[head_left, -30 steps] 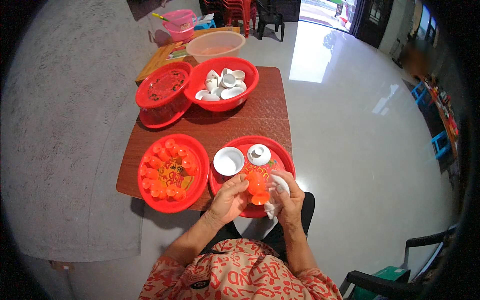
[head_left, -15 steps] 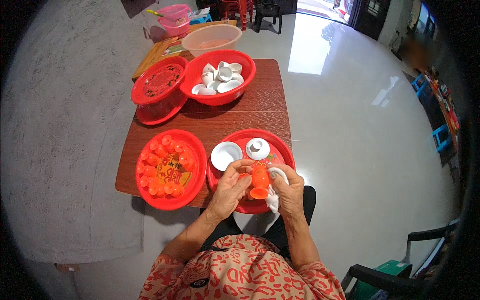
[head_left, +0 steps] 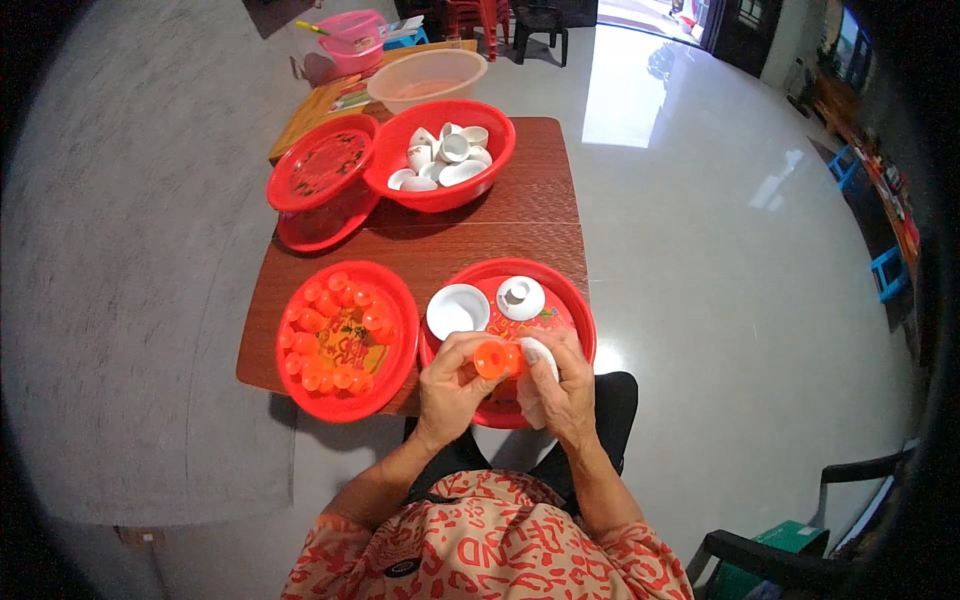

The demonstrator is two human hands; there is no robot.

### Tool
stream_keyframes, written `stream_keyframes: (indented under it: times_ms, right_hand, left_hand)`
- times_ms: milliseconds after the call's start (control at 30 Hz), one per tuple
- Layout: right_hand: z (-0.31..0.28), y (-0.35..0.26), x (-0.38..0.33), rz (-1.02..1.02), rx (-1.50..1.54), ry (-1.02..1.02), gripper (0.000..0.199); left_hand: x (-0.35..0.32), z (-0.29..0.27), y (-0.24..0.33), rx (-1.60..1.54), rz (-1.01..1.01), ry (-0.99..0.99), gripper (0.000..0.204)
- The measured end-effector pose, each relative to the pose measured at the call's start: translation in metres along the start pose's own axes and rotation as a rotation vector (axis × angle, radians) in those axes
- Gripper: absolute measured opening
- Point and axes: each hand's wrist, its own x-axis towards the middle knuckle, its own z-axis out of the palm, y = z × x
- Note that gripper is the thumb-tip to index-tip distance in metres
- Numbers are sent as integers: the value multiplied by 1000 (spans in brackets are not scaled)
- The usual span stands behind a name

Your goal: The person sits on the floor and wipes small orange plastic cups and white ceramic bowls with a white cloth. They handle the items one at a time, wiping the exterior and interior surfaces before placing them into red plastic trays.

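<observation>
Orange cup has swung L since ½ s ago, flared end now twd 9 o'clock. Brn table ahead, 11–12 o'clock; on it R tray under my hands, L tray w/ sm. orange cups at 9, red basin w/ white cups at 11. L hand: thumb & fingers pinch cup above R tray; R hand fingers pinch white cloth against it. In R tray, white bowl at 10, knobbed white piece at 12.
</observation>
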Motion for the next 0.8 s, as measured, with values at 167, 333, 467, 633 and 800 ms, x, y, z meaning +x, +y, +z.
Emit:
stream_keyframes:
  times_ms: [167,333,467,633,800]
  right_hand:
    - [3,-8,2,-319,-423,-63,39]
    - [12,-1,-15,-398,-623,-54,50]
    - [-1,-10,-21,-311,-362,-233,45]
    - [7,-18,-5,-344,-464,-40,31]
    - [6,-8,-14,-277,-492,-67,27]
  left_hand:
    - [-1,-1,-9,-246,-157,58,28]
    - [-1,1,-8,-421,-326,192,25]
    - [-3,-8,-8,-431,-356,200,27]
    - [-6,-4,-5,-22,-132,2,27]
    - [-4,-14,-1,-77,-210,28,29]
